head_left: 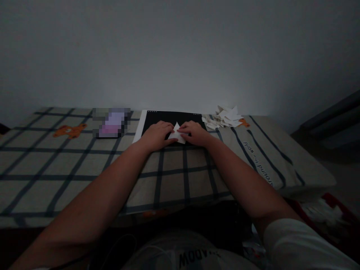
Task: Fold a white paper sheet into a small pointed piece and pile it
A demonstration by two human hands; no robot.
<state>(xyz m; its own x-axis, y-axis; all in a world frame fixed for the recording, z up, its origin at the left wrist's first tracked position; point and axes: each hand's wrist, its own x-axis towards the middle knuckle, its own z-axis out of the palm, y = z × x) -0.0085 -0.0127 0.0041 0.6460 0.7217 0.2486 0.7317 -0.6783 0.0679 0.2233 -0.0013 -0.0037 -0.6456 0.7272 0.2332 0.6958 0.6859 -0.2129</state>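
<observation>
A small white paper [178,138] with a pointed top sits on the black sheet [160,117] near the far side of the cloth-covered counter [170,187], directly between the two hands. The left hand [158,135] bends in from one side and the right hand [195,133] from the other, fingers and thumbs touching the paper — whether they pinch its edges or only press it flat, I cannot tell. The likeliest mishap, I judge, is a crooked crease: if one hand bears down harder than the other, the paper could slide on the black sheet or twist. A hard pull from both sides might tear it, and the dim light makes a misaligned edge easy to miss. The heap of white paper pieces [226,117] lies loose just beside the black sheet, right of the right hand, so a sweep of that wrist could scatter it. As for containers, a red container [327,197] stands low at the right, beyond the edge of the counter, with crumpled whitish material [323,212] inside — too dark to identify. No container holds the heap on the counter.
</observation>
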